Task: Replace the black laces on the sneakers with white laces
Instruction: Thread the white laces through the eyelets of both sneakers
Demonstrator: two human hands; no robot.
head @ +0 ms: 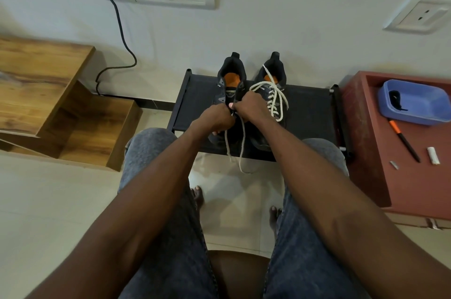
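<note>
Sneakers sat side by side on a black rack against the wall, heels to the wall, toes toward the seated person; right sneaker already carried a white lace crossed up through its eyelets, ends loose over the collar, not tied; left sneaker was mid-job, orange insole showing, upper eyelets bare as far as could be seen.

Left hand was curled over the left sneaker's lower vamp, fingers closed on what looked like the second lace; right hand was curled just beside it, thumb and fingers pinching the same lace near the eyelets; the hands nearly touched; the exact eyelet being worked was hidden under the knuckles, so which row was in hand could not be told. Two white tails hung down from between the hands, over the rack's front edge and onto the tiled floor.

No black lace remained on either shoe that could be seen; a dark strap-like coil lay in a blue tray on the red cabinet to the right, possibly a removed lace, though too small to be sure.

Judged progress: roughly past halfway; one shoe relaced, the other begun low down; left to do, threading the remaining rows, evening the tails, tying both.
</note>
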